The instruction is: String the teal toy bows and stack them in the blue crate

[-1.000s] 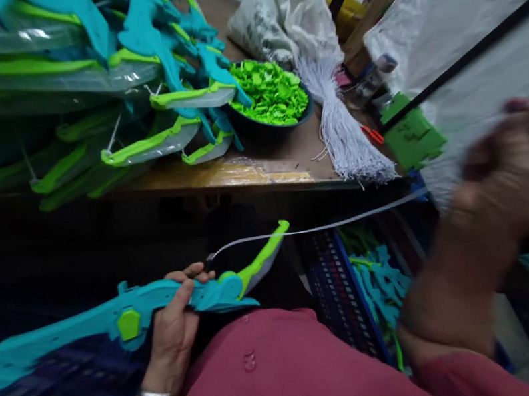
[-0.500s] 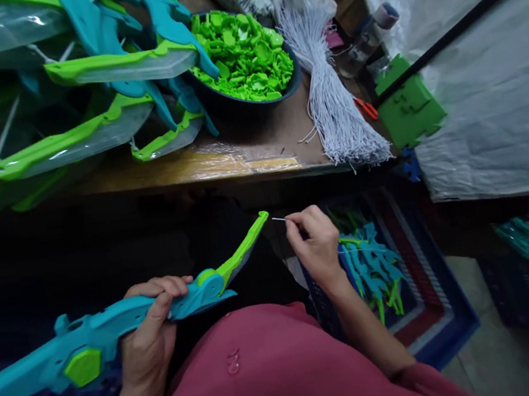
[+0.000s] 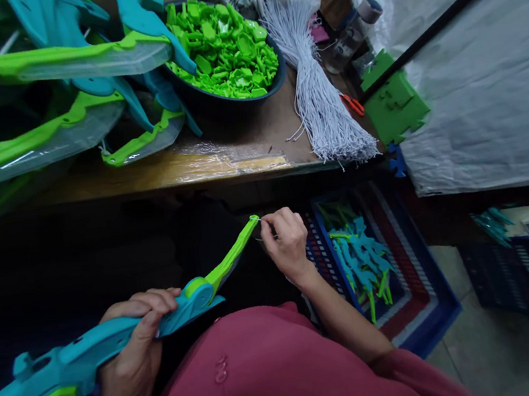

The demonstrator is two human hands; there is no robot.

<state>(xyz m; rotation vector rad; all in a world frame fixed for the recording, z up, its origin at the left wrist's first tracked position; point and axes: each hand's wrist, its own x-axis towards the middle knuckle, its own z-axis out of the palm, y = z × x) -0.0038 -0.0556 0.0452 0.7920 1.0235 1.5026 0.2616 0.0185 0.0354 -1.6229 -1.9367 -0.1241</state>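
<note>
My left hand (image 3: pixel 134 341) is wrapped around the body of a teal plastic toy bow (image 3: pixel 87 352), which runs out of view at the left edge. A lime-green hexagon sits on its side. The bow's lime-green arm (image 3: pixel 233 250) slants up to the right. At the arm's tip, my right hand (image 3: pixel 287 238) pinches a thin white cord (image 3: pixel 260 219) between thumb and fingertips. The cord's end meets the tip; whether it passes through a hole there is too small to tell.
On the bench (image 3: pixel 198 165) lie similar teal-and-green toy bows (image 3: pixel 74 61), a bowl of green plastic pieces (image 3: pixel 225 56), a bundle of white cords (image 3: pixel 325 107) and orange-handled scissors (image 3: pixel 353 104). Below right stands a blue crate (image 3: pixel 435 325) holding teal-and-green parts (image 3: pixel 363 256).
My right hand has moved left, bringing the cord's end from just beside the arm's tip to the tip itself. The bow has shifted slightly left in view, along with the whole scene.
</note>
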